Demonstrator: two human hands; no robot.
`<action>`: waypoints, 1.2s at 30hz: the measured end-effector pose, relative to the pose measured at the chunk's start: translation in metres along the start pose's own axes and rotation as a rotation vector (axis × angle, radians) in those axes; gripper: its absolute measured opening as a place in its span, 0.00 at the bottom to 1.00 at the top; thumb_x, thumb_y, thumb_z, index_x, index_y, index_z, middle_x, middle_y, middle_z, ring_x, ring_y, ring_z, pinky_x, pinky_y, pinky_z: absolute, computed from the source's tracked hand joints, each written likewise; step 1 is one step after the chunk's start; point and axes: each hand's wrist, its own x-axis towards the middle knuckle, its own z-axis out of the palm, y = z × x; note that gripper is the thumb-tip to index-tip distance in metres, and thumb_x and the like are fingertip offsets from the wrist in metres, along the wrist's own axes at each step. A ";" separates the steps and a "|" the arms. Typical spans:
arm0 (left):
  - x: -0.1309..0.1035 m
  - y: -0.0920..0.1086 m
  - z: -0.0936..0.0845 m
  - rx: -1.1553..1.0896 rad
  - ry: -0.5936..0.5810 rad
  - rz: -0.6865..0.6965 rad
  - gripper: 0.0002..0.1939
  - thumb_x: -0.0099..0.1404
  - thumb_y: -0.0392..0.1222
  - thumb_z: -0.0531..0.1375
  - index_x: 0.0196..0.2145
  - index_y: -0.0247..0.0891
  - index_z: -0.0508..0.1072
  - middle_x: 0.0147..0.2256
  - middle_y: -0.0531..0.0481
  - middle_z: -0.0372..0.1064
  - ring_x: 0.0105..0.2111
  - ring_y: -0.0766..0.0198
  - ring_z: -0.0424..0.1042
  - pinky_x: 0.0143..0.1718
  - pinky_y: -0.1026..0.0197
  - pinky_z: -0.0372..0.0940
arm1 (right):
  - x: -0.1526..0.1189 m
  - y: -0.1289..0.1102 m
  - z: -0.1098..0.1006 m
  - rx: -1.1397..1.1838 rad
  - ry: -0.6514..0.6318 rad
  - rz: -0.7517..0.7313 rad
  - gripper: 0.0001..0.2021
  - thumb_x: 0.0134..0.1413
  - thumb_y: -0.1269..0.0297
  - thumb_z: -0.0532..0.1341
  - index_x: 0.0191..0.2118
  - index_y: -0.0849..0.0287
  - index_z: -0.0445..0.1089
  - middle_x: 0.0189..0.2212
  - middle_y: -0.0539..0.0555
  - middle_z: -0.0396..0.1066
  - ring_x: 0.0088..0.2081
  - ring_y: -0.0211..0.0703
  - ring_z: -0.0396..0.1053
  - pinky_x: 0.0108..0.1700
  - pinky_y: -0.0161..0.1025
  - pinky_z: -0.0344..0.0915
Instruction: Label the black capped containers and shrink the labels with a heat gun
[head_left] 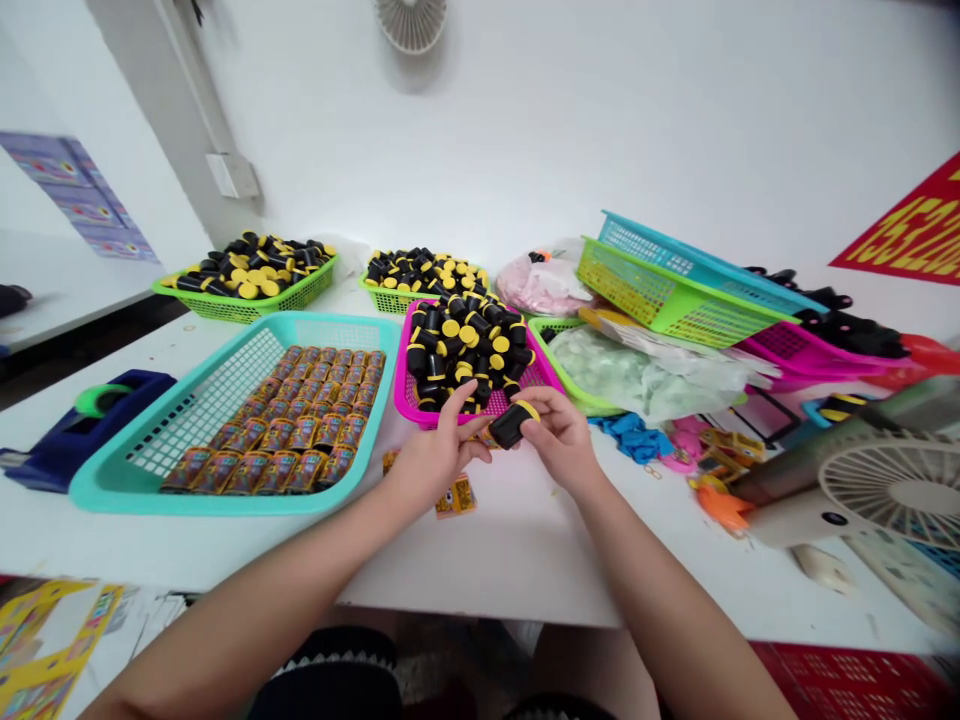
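My right hand (559, 435) is closed around a small black jar with a yellow lid (510, 425), tilted on its side. Just left of it is my left hand (439, 450), its index finger stretched out and the fingers apart. A bit of orange printed label shows between its fingertips and the jar; I cannot tell whether they touch it. Printed orange labels (456, 497) lie on the table below the left hand. Behind both hands, a pink basket (409, 405) is heaped with more black jars. To the left, a turquoise basket (247, 503) holds rows of jars wrapped in orange labels.
Green baskets (300, 290) of jars stand at the back. A blue tape dispenser (90, 425) sits far left. On the right are stacked baskets (667, 295), plastic bags (637, 370), blue scraps (634, 437) and a fan (892, 490). The white table's front edge (480, 610) is near my lap.
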 end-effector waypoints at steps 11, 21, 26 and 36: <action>-0.001 -0.003 0.000 -0.295 0.067 -0.014 0.46 0.63 0.39 0.61 0.66 0.39 0.33 0.43 0.44 0.76 0.42 0.60 0.77 0.46 0.58 0.70 | 0.004 -0.001 -0.002 -0.145 -0.077 -0.065 0.17 0.47 0.58 0.69 0.43 0.53 0.67 0.32 0.50 0.71 0.34 0.38 0.70 0.37 0.38 0.70; 0.003 0.005 -0.005 -0.335 0.101 0.077 0.43 0.61 0.42 0.63 0.64 0.38 0.41 0.43 0.44 0.76 0.39 0.64 0.77 0.45 0.60 0.70 | 0.001 -0.005 0.005 -0.016 -0.136 0.089 0.19 0.43 0.61 0.71 0.43 0.54 0.70 0.34 0.51 0.73 0.34 0.37 0.72 0.38 0.38 0.72; 0.003 0.004 -0.009 -0.167 0.081 0.095 0.40 0.62 0.42 0.63 0.64 0.39 0.44 0.44 0.47 0.76 0.41 0.63 0.76 0.41 0.64 0.70 | 0.003 -0.007 0.001 0.024 -0.091 0.229 0.17 0.40 0.62 0.72 0.40 0.57 0.75 0.34 0.52 0.77 0.33 0.38 0.74 0.38 0.39 0.73; 0.000 0.012 -0.003 -0.487 0.235 -0.044 0.48 0.58 0.44 0.66 0.65 0.42 0.39 0.42 0.44 0.76 0.43 0.58 0.76 0.46 0.56 0.70 | -0.006 0.004 0.009 -0.520 0.115 -0.255 0.14 0.55 0.55 0.62 0.44 0.56 0.71 0.41 0.60 0.74 0.41 0.48 0.74 0.41 0.46 0.75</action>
